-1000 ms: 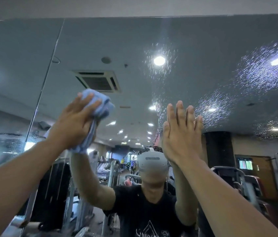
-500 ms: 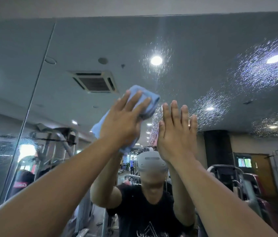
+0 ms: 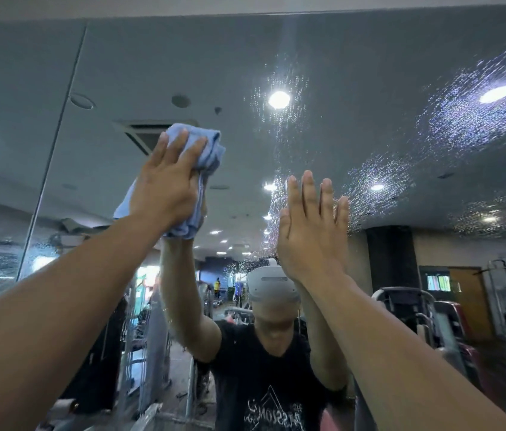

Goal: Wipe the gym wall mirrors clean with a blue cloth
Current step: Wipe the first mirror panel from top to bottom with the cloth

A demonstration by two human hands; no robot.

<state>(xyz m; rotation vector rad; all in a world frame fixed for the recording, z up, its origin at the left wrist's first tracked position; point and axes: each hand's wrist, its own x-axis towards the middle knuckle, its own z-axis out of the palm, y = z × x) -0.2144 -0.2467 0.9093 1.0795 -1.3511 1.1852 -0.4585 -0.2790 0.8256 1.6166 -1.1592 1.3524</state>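
The wall mirror [image 3: 369, 66] fills the view, and I look up at it. My left hand [image 3: 164, 188] presses a bunched blue cloth [image 3: 211, 150] against the glass, fingers straight over it. The cloth sticks out above the fingertips and hangs below the palm; the thumb is hidden. My right hand [image 3: 310, 231] lies flat on the mirror to the right, fingers straight and together, holding nothing. Both hands are raised above head height.
Spray droplets [image 3: 463, 119] speckle the glass at upper right and around a reflected ceiling light [image 3: 279, 99]. A vertical seam [image 3: 55, 135] between mirror panels runs left of the cloth. Gym machines and my own reflection show in the lower glass.
My left hand swept the cloth rightward close to the right hand, then back left and slightly higher. The right hand stayed flat on the glass.
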